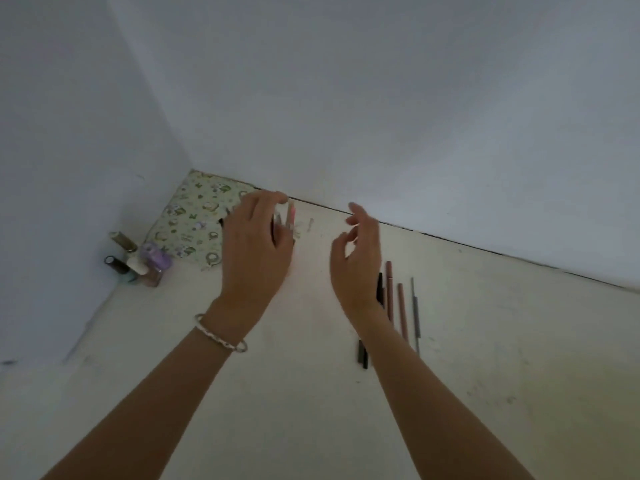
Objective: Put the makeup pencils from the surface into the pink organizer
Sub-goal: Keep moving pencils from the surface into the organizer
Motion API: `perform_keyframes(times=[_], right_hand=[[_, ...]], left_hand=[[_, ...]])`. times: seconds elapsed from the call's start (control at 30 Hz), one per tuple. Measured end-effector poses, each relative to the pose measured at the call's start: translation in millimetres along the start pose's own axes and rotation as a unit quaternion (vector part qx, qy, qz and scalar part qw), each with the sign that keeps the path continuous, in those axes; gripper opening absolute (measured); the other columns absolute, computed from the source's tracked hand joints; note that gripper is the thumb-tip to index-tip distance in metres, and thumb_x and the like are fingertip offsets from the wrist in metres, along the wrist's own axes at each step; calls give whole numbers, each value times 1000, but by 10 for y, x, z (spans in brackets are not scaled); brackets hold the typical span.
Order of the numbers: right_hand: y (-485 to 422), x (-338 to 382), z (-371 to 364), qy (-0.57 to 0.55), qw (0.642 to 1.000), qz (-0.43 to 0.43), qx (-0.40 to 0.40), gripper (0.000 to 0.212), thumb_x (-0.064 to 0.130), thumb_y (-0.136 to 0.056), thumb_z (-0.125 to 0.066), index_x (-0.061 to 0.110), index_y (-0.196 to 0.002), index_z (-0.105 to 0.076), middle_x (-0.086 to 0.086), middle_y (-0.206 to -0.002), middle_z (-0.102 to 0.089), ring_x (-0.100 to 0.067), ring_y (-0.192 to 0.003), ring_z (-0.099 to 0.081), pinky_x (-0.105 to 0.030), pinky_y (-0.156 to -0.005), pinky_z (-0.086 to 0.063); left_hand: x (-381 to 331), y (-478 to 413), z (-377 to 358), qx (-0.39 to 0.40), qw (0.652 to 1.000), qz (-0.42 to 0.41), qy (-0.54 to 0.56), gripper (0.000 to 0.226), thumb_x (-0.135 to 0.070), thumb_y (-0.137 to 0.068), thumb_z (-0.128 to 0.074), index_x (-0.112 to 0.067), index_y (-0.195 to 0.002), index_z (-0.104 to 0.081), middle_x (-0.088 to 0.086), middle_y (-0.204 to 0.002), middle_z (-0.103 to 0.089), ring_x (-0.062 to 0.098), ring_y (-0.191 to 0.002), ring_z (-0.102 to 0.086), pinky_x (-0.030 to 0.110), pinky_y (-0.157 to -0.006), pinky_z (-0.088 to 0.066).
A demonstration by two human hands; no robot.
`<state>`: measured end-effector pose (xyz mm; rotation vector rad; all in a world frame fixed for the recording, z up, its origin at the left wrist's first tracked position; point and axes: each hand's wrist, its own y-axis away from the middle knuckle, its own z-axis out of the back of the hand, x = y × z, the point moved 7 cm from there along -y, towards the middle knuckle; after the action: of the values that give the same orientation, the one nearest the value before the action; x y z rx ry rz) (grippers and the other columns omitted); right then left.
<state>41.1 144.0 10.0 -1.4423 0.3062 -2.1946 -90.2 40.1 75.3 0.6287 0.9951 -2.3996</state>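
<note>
We judge most of the work remains: several makeup pencils (401,310) lie on the table (485,341) beside our loosely curled, empty right hand (356,265), while our left hand (256,244), grip unclear, half-hides the pink organizer (292,213) near the back edge.

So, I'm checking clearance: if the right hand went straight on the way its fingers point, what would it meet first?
Probably the wall behind the surface; nothing shows between the right hand and it. The pencils lie off to its side. Depth is unclear.
</note>
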Motion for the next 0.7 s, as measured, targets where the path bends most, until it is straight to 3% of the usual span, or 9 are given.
perform_keyframes(times=[0.1, 0.2, 0.27, 0.4, 0.57, 0.7], right_hand=[[-168, -258, 557, -23, 994, -68, -79, 48, 0, -87, -45, 24, -127, -50, 7, -103, -54, -2, -86, -53, -8, -74, -40], [-211, -500, 1053, -7, 986, -116, -119, 45, -5, -86, -45, 20, -123, -54, 7, -101, -57, -2, -80, -52, -9, -70, -40], [-166, -654, 1327, 3, 982, -143, -126, 44, -6, -85, -45, 20, -119, -55, 6, -99, -58, -4, -78, -51, -10, -70, -41], [26, -933, 1770, 34, 975, -175, -135, 43, -5, -84, -45, 23, -112, -58, 10, -95, -58, -3, -73, -50, -10, -68, -41], [286, -1220, 2003, 42, 967, -214, -130, 40, -5, -84, -46, 21, -113, -59, 11, -94, -59, -1, -72, -51, -8, -66, -41], [410, -1338, 1971, 48, 964, -237, -107, 39, -3, -85, -46, 21, -113, -59, 11, -94, -58, -2, -70, -52, -8, -64, -41]], left_hand=[[-125, 261, -648, 161, 982, 93, 42, 25, -5, -89, -55, -15, -111, -60, -1, -100, -63, 15, -88, -62, 33, -80, -54], [-198, 643, -1261, 297, 941, 163, -11, 25, -10, -93, -52, -14, -117, -59, 4, -104, -66, 19, -94, -62, 31, -82, -52], [-250, 838, -1518, 345, 921, 180, -35, 27, -13, -95, -52, -12, -121, -56, 6, -109, -65, 22, -99, -62, 32, -84, -51], [-310, 1062, -1822, 391, 897, 194, -75, 26, -14, -94, -57, -7, -119, -51, 12, -109, -64, 28, -96, -63, 36, -79, -51], [-306, 1147, -1960, 391, 896, 203, -64, 26, -7, -90, -60, -4, -114, -52, 15, -106, -64, 30, -93, -62, 38, -79, -52], [-252, 1051, -1916, 368, 896, 248, -21, 26, -7, -88, -64, -7, -113, -58, 12, -108, -65, 23, -85, -59, 29, -72, -45]])
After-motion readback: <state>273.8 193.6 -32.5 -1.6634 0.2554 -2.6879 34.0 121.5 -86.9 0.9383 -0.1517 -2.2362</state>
